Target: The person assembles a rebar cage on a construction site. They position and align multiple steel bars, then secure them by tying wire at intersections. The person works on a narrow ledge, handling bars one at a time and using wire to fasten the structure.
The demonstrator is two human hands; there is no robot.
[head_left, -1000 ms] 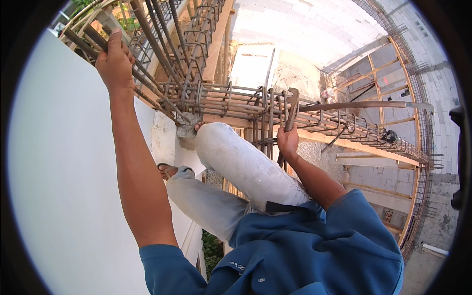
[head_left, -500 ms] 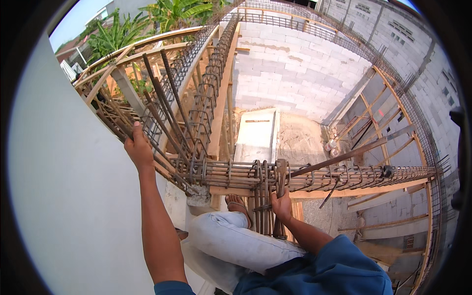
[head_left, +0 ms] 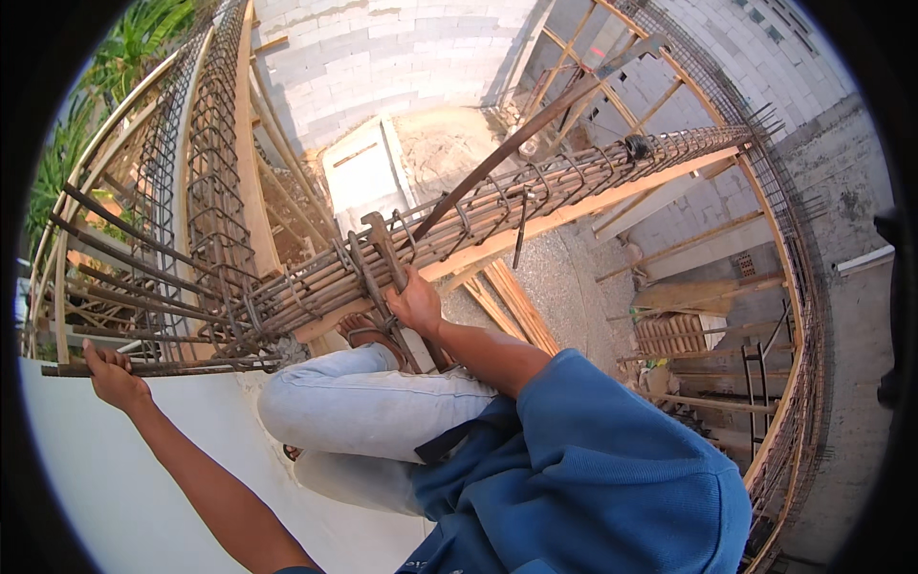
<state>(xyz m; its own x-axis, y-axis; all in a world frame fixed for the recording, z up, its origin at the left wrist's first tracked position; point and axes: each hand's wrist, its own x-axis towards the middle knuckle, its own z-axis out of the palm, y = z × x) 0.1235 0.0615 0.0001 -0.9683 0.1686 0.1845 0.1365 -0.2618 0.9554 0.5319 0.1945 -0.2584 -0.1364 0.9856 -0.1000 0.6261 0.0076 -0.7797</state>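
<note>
Gripping horizontal rebar [head_left: 172, 364] at lower left, left hand [head_left: 113, 378] clamped tight; right hand [head_left: 416, 304] closed around bending tool handle [head_left: 387, 251] on rebar cage [head_left: 497, 206], frame centre.

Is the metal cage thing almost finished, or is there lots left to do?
Much looks done: the rebar beam cage already has its long bars and many stirrup loops in place. In hand: the right hand grips a steel bar at the cage, while the left hand holds a projecting rebar. Left: no concrete is poured; the timber formwork below lies bare.
</note>
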